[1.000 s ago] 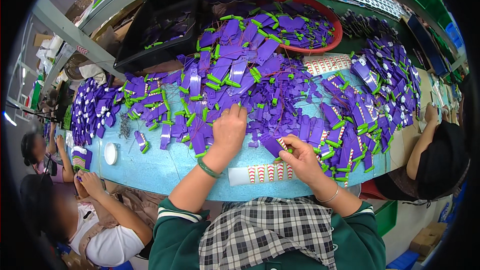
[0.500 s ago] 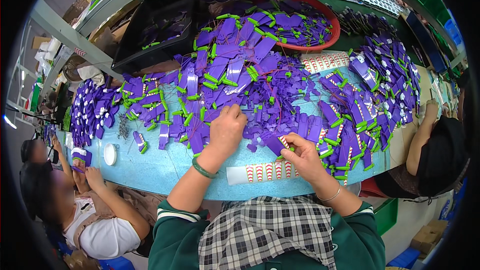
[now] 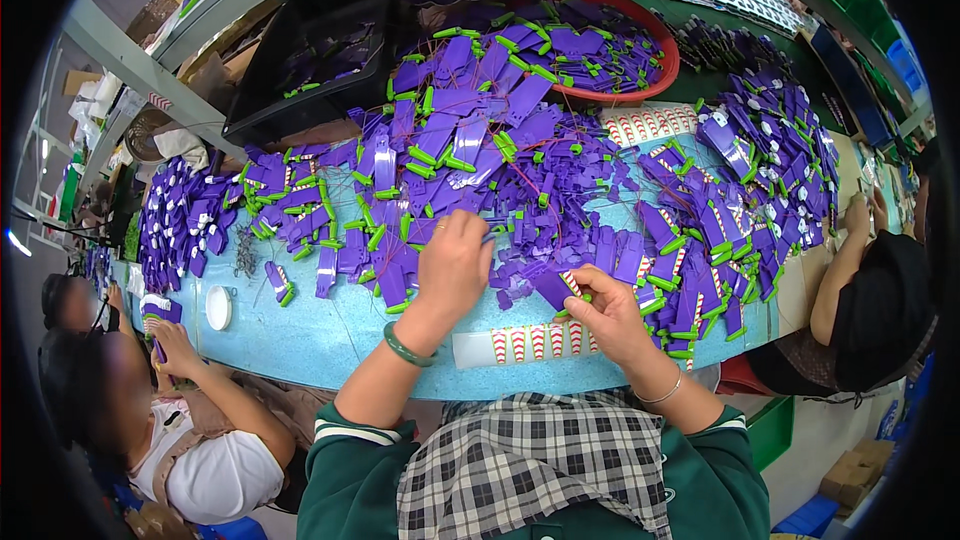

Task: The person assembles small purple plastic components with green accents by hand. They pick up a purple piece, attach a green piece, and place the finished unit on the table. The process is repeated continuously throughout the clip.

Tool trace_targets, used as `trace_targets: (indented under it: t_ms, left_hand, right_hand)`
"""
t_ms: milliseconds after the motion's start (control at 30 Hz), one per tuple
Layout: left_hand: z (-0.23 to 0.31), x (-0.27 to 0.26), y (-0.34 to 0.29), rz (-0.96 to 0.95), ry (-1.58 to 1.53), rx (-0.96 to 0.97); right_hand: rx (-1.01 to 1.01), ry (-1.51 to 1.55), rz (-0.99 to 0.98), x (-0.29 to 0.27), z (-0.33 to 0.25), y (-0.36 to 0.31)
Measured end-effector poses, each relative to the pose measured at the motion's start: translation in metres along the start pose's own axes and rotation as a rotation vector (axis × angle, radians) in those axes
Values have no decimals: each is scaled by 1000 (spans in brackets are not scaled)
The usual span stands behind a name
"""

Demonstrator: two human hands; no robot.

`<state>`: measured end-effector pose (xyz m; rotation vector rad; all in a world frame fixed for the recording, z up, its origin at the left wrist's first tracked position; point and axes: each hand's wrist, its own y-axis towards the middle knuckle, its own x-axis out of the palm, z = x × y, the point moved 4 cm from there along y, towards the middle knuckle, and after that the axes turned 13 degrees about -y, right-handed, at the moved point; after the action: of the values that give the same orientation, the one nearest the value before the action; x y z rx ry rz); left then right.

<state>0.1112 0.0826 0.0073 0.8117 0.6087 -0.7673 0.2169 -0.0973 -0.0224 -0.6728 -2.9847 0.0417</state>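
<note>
While right hand (image 3: 612, 316) pinches purple piece (image 3: 548, 288) with striped label (image 3: 571, 283) | left hand (image 3: 455, 265) bunched, grip unclear | chevron sticker sheet (image 3: 527, 344) nearby

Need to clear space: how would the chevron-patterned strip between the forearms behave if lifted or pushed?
The strip looks thin, so probably light and floppy when lifted. Lying flat on the smooth-looking blue tabletop, it would likely slide.

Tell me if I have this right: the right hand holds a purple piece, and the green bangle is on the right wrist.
Not quite: the head view shows the green bangle on the left wrist. The right hand does hold a purple piece.
</note>
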Motion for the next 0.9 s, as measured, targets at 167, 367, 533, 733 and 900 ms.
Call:
trace_targets:
  t_ms: [167,367,533,733,900]
  left_hand:
    - [3,-14,-16,70,-930,-509]
    - [16,-4,-56,80,-1420,-541]
    - [10,-1,-73,183,-1572,-556]
    - [5,3,-85,133,-1566,-650]
    - [6,6,-100,-57,-1421,-600]
  right_hand:
    - [-115,-107,103,3,-13,3]
    - [-272,-665,136,19,-32,3]
    - [-417,-744,214,26,-35,-1]
    - [-329,-780,44,24,-35,1]
    - [-175,-771,-260,16,-38,5]
